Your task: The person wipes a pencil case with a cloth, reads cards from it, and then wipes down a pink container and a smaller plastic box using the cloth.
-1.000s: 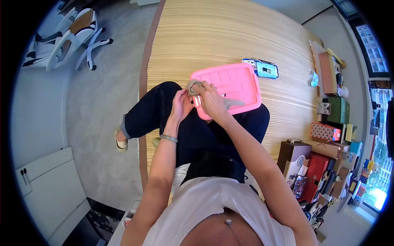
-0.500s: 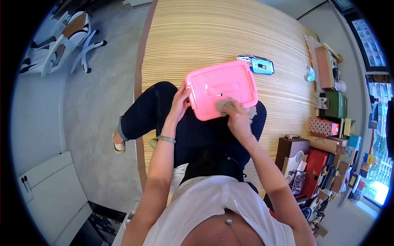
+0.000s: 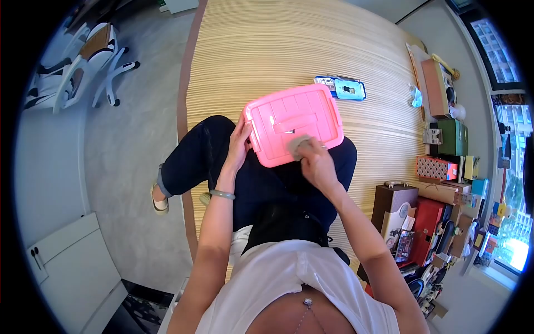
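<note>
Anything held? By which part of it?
Left grip: pink lidded storage box, by its left end. Right grip: grey-beige cloth, bunched against the box top; which part of the cloth is pinched can't be told.

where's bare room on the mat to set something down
Widest: the mat beyond the pink box and blue item. Narrower: between the right knee and dotted box. Crowded: the right side by the green box and red case.

The box (image 3: 293, 123) sits on the lap (image 3: 272, 186), a cloth (image 3: 297, 147) on top; the mat (image 3: 289, 44) spreads beyond (chair (image 3: 97, 53) at left, stacked boxes (image 3: 428, 222) at right).
</note>
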